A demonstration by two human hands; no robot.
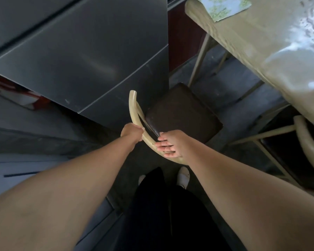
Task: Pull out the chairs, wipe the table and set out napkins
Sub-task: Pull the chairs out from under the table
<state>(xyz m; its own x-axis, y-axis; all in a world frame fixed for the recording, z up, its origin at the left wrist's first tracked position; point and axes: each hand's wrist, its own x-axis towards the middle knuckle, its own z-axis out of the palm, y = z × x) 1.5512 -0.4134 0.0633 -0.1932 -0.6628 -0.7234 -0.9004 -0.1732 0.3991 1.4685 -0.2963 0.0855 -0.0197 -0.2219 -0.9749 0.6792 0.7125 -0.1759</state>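
Far left, I log a grey steel cabinet (pixel 76 51) filling the upper part of the view, its corner edge just beside the chair. My left hand (pixel 132 132) is closed in a fist round the curved cream backrest rail (pixel 134 109) of the chair (pixel 170 105), gripping it at about mid-arc. My right hand (pixel 171 144) holds the same rail near its nearer end, the fingers (pixel 164 147) curled over the rail with the tips pointing back toward me. Both grips are clamped on the rail, with a short bare stretch of rail between the hands. The chair's dark brown seat (pixel 183 113) lies beyond the rail and stands on the dark floor (pixel 230 91), clear of the table edge and not tucked under it. Below the hands I see black trousers (pixel 161 214) and a white shoe (pixel 183 175). The table (pixel 261 44), under a glossy beige cover, occupies the upper right. A patterned napkin (pixel 223 8) lies flat on its far corner, cut off by the top of the view. Far right, a second chair (pixel 306 142) of the same build sits partly under the table edge.
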